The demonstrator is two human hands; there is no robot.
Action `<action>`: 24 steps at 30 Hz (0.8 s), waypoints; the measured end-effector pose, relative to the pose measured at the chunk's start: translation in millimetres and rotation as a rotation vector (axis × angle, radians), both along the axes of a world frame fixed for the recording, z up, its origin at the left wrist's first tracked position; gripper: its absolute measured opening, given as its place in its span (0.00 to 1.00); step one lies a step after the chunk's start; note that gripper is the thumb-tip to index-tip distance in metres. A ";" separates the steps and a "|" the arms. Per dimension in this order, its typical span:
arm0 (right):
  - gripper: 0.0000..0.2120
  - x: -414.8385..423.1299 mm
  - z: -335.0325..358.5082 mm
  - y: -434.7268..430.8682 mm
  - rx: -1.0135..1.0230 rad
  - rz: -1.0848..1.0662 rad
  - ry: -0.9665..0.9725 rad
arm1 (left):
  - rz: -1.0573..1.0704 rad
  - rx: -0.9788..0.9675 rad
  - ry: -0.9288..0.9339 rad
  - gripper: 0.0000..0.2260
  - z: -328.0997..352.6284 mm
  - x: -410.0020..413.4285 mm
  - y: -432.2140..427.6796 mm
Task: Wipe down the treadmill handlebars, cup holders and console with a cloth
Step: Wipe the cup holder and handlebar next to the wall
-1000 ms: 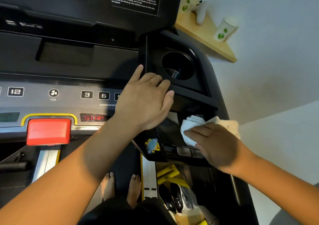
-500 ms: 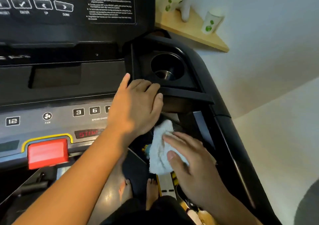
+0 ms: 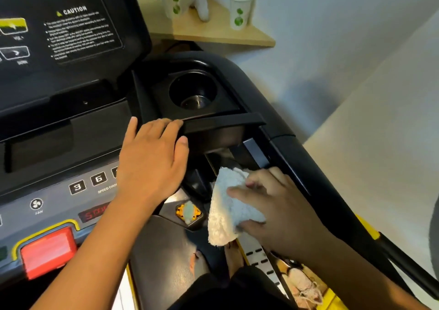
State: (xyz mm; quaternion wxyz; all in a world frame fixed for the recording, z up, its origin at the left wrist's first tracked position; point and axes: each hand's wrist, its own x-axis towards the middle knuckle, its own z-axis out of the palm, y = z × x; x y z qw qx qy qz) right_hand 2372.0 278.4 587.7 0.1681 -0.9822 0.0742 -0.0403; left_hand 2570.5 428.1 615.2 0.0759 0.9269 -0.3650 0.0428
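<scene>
Right hand (image 3: 280, 212) grips the cloth (image 3: 225, 205), likely soft, light and floppy; best held bunched mid-fold. Left hand (image 3: 152, 162) lies flat on the console's (image 3: 57, 198) right edge.

A wooden shelf (image 3: 213, 32) on the pale wall (image 3: 332, 24) holds two green-printed paper cups (image 3: 240, 10).

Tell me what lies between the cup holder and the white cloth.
In the head view, a black bar crosses below the cup holder; under it a dark recess reaches the cloth.

Cup holder (image 3: 193, 92) behind cloth (image 3: 228, 207); console (image 3: 71, 186) left.
</scene>
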 end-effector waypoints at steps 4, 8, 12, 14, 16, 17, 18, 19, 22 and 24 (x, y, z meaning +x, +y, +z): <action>0.17 13.5 -9.7 2.2 0.250 -0.020 -0.154 | 0.005 -0.010 -0.004 0.21 -0.4 -0.7 -0.2; 0.20 28.5 -11.1 13.0 0.279 -0.390 -0.124 | 0.013 -0.009 -0.003 0.21 -0.7 -0.7 -0.6; 0.20 29.4 -12.2 32.1 0.103 -0.376 -0.122 | 0.019 -0.026 0.000 0.20 -0.9 -0.9 -0.5; 0.21 22.7 -13.8 35.4 0.112 -0.195 -0.131 | 0.021 -0.031 0.004 0.20 -1.1 -1.3 -0.4; 0.26 13.7 -12.7 33.2 0.073 -0.024 -0.073 | 0.022 -0.029 0.008 0.20 -0.9 -1.1 -0.6; 0.28 9.3 -10.6 31.7 0.034 0.026 -0.040 | 0.020 -0.029 0.010 0.20 -0.9 -1.1 -0.7; 0.30 5.4 -7.5 29.9 -0.023 0.050 -0.018 | 0.020 -0.029 0.011 0.20 -1.0 -1.2 -0.8; 0.32 3.6 -4.2 27.8 -0.086 0.057 -0.012 | 0.021 -0.032 0.012 0.20 -0.9 -1.1 -1.1; 0.36 11.1 -4.8 25.6 -0.179 0.071 -0.016 | 0.025 -0.034 0.017 0.20 -0.7 -0.8 -1.3; 0.35 25.1 -15.1 32.1 -0.176 0.091 0.003 | 0.026 -0.045 0.019 0.19 -0.7 -1.1 -1.9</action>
